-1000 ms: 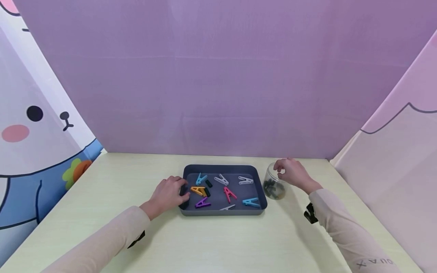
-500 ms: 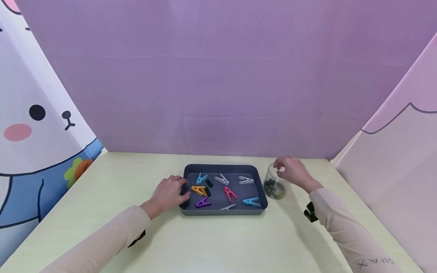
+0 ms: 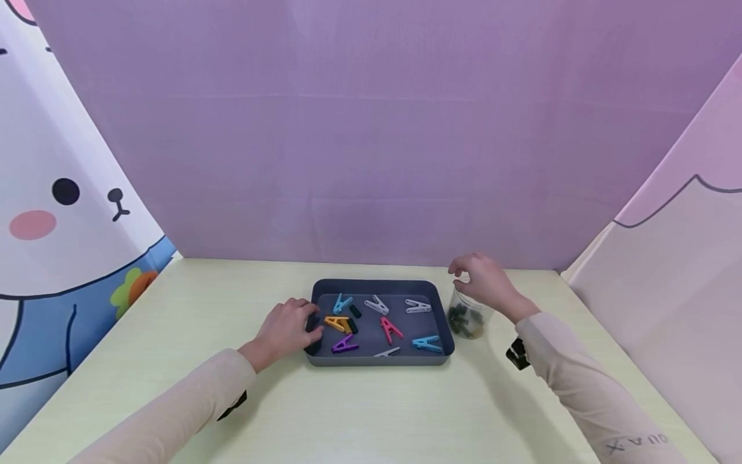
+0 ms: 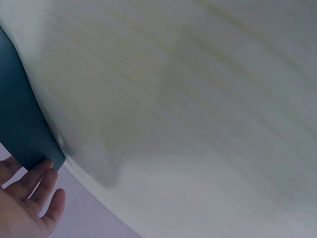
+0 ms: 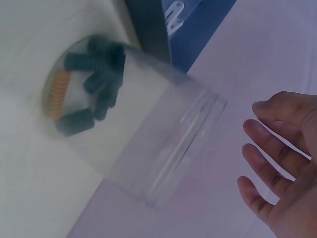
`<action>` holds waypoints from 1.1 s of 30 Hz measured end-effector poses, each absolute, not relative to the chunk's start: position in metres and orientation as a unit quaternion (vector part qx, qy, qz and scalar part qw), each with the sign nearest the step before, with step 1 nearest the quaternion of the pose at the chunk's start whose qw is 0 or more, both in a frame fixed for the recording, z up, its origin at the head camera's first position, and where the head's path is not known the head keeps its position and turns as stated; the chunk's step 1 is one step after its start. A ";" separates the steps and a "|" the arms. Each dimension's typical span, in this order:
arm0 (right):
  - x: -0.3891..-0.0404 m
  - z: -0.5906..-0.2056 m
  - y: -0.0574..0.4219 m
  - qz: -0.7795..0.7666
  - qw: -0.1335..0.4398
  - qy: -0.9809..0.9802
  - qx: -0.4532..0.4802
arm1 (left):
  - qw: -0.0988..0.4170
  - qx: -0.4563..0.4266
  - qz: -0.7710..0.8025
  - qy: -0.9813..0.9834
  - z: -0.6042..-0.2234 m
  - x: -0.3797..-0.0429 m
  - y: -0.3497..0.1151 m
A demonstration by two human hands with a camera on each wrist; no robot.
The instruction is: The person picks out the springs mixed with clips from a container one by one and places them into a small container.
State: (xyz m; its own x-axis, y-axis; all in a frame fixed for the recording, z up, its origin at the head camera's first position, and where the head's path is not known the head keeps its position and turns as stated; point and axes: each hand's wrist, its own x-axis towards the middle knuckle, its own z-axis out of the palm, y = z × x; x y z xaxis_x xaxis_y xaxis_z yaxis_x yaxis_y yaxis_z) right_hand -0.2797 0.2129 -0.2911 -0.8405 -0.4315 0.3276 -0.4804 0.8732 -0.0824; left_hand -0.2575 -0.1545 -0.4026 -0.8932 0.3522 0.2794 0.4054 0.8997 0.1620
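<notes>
My left hand [image 3: 285, 335] holds the left side of a dark grey rectangular tray [image 3: 379, 361], with fingers and thumb at its rim. In the left wrist view, fingertips [image 4: 48, 163] meet the tray's wall [image 4: 25, 109]. My right hand [image 3: 485, 285] is above the mouth of a clear jar [image 3: 467, 320], fingers loosely bent and holding nothing. In the right wrist view, the jar contains several dark green ridged pieces [image 5: 74, 122] and an orange ridged one [image 5: 59, 93]. Inside the tray lie clothespins, including a red one [image 3: 390, 329] and a purple one [image 3: 344, 344].
Two small dark green pieces [image 3: 355, 312] lie in the tray among blue, white and yellow clothespins [image 3: 336, 323]. The jar stands close to the tray's right side on a pale table [image 3: 371, 412]. A purple cloth wall [image 3: 371, 161] rises behind the table.
My right hand has lifted from the jar's mouth and shifted left and away from me. The left hand, tray and jar stay where they were.
</notes>
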 end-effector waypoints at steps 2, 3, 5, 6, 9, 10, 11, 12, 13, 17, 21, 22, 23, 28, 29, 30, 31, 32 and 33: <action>-0.279 -0.292 0.207 0.075 0.156 -0.954 0.246 | 0.125 -0.197 -0.109 -0.966 -0.402 -0.257 -0.155; -0.279 -0.292 0.204 0.072 0.155 -0.953 0.249 | 0.126 -0.197 -0.109 -0.966 -0.402 -0.258 -0.155; -0.279 -0.295 0.197 0.065 0.152 -0.952 0.256 | 0.128 -0.197 -0.108 -0.966 -0.403 -0.258 -0.155; -0.278 -0.296 0.194 0.063 0.149 -0.952 0.260 | 0.129 -0.198 -0.107 -0.966 -0.403 -0.258 -0.155; -0.276 -0.301 0.184 0.061 0.138 -0.951 0.269 | 0.131 -0.198 -0.106 -0.965 -0.404 -0.259 -0.155; -0.275 -0.303 0.180 0.058 0.135 -0.951 0.271 | 0.132 -0.199 -0.106 -0.965 -0.404 -0.259 -0.155; -0.275 -0.306 0.177 0.053 0.132 -0.951 0.274 | 0.132 -0.199 -0.106 -0.965 -0.404 -0.259 -0.155; -0.275 -0.308 0.174 0.049 0.130 -0.951 0.277 | 0.133 -0.199 -0.105 -0.965 -0.404 -0.259 -0.155; -0.275 -0.310 0.172 0.045 0.128 -0.950 0.281 | 0.134 -0.199 -0.105 -0.965 -0.404 -0.259 -0.155; -0.275 -0.320 0.160 0.023 0.116 -0.949 0.293 | 0.133 -0.199 -0.105 -0.965 -0.404 -0.259 -0.155; -0.274 -0.327 0.147 0.017 0.094 -0.950 0.299 | 0.133 -0.199 -0.106 -0.965 -0.404 -0.259 -0.155; -0.274 -0.329 0.145 0.013 0.092 -0.949 0.302 | 0.134 -0.199 -0.105 -0.965 -0.404 -0.259 -0.155; -0.274 -0.330 0.141 0.011 0.088 -0.948 0.305 | 0.135 -0.200 -0.105 -0.965 -0.404 -0.259 -0.155; -0.275 -0.337 0.127 0.003 0.082 -0.943 0.324 | 0.139 -0.202 -0.102 -0.964 -0.405 -0.259 -0.155; -0.276 -0.338 0.124 0.004 0.080 -0.942 0.326 | 0.138 -0.202 -0.103 -0.964 -0.405 -0.259 -0.155; -0.276 -0.340 0.121 0.004 0.079 -0.941 0.329 | 0.139 -0.202 -0.102 -0.964 -0.405 -0.259 -0.155; -0.276 -0.341 0.118 0.006 0.077 -0.940 0.333 | 0.139 -0.202 -0.102 -0.964 -0.405 -0.259 -0.156; -0.276 -0.342 0.115 0.006 0.075 -0.939 0.335 | 0.140 -0.202 -0.102 -0.964 -0.406 -0.259 -0.156; -0.277 -0.342 0.112 0.007 0.074 -0.938 0.339 | 0.139 -0.202 -0.103 -0.964 -0.406 -0.259 -0.156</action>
State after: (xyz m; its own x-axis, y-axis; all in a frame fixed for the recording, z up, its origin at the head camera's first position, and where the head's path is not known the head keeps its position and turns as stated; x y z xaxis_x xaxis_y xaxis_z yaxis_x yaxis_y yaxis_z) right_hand -0.2768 0.1118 -0.3425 -0.7596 -0.6343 0.1438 -0.6363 0.7706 0.0375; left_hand -0.2592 -0.1557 -0.4061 -0.8800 0.3600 0.3100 0.4174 0.8974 0.1430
